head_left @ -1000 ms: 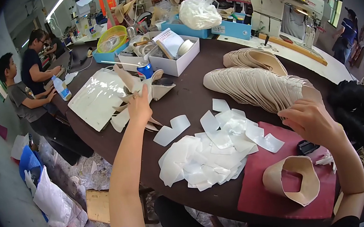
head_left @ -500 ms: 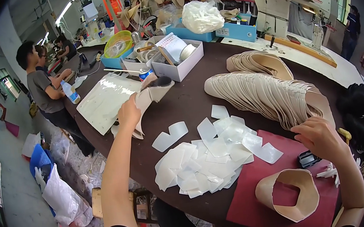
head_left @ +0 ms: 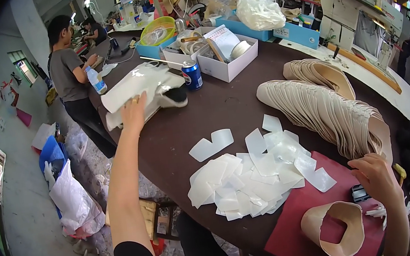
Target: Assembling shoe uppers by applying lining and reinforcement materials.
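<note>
At the far left of the table, my left hand (head_left: 134, 111) lies on a beige, shoe-upper-like piece (head_left: 153, 106) with a dark lining in its opening. Its fingers stretch flat over the piece, which rests on a pale, glossy sheet (head_left: 124, 87). My right hand (head_left: 375, 175), fingers loosely bent and apart, hovers by the near end of a long nested stack of beige pieces (head_left: 317, 113). I see nothing in it. Below it, a single curved beige piece (head_left: 311, 225) stands on a dark red sheet (head_left: 294, 235). A heap of translucent white patches (head_left: 241, 185) lies between my hands.
A blue can (head_left: 191, 75) stands beside a white box (head_left: 228, 70) of tools and tape. A black object (head_left: 359, 193) and white sticks (head_left: 376, 212) lie near my right wrist. Beyond are a sewing machine (head_left: 372, 18) and a person (head_left: 67, 76) at the table's left.
My left hand has moved left and laid down the beige piece it was holding up, uncovering the can. The right hand has shifted slightly below the stack's end. The whole view has swung left.
</note>
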`<move>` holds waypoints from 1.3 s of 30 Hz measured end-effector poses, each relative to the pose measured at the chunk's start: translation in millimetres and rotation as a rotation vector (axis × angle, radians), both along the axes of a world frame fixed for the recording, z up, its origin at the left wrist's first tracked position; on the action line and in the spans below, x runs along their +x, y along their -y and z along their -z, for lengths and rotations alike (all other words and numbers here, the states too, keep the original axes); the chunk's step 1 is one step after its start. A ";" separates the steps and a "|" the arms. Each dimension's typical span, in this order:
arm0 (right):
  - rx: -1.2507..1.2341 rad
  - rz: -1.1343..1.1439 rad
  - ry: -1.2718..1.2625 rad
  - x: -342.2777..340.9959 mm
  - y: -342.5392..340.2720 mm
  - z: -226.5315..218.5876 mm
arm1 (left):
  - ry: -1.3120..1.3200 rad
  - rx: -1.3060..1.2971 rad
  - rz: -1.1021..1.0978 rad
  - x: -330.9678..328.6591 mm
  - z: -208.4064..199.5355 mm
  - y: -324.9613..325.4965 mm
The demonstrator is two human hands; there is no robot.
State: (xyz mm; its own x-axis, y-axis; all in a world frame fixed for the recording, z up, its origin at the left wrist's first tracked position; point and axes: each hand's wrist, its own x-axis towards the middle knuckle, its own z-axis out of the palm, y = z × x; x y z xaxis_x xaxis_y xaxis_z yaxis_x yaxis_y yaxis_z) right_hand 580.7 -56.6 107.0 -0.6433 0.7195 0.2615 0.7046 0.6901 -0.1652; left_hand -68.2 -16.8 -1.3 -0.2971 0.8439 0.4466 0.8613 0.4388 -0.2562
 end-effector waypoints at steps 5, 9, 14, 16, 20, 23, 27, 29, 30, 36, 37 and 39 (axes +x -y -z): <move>-0.013 0.040 0.043 -9.3 3.0 5.4 | 0.004 0.084 -0.055 -18.8 33.4 -16.4; -0.005 0.088 0.047 -17.1 7.4 2.5 | -0.189 0.203 -0.083 -25.2 18.8 -21.5; -0.024 0.086 0.059 -28.0 21.7 -3.8 | 0.209 0.049 -0.044 -19.8 -4.6 -1.2; -0.003 0.101 0.049 -25.9 26.2 -7.0 | 0.062 0.241 0.053 -18.8 -4.3 6.6; 0.021 0.129 0.032 -20.2 38.8 -12.2 | -0.085 0.350 0.204 22.2 3.7 23.1; 0.027 0.143 0.014 -18.3 53.2 -14.8 | -0.229 0.365 0.287 47.6 35.1 31.8; 0.022 0.132 -0.012 -7.0 71.3 -15.2 | -0.080 0.414 0.136 13.8 8.0 26.6; 0.024 0.134 -0.022 -1.7 76.6 -14.9 | 0.051 0.230 -0.018 1.9 -15.6 15.0; 0.019 0.157 -0.012 2.0 78.0 -14.4 | 0.123 0.149 -0.164 2.1 -28.4 7.4; -0.017 0.273 0.016 11.0 64.8 -9.5 | -0.184 0.726 -0.119 -46.5 -64.6 -29.4; -0.034 0.294 0.014 10.2 61.4 -7.6 | -0.202 0.791 -0.084 -47.7 -75.6 -27.0; -0.058 0.307 0.012 5.1 53.3 -3.3 | -0.194 0.848 -0.082 -61.0 -88.1 -23.3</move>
State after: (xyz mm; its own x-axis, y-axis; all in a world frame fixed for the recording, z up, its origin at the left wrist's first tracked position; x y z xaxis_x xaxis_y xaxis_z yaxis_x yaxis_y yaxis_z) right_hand 585.8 -110.0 110.4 -0.3965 0.8942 0.2079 0.8809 0.4343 -0.1882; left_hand -129.2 6.4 86.8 -0.1959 0.1837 0.9633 0.7934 0.6070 0.0456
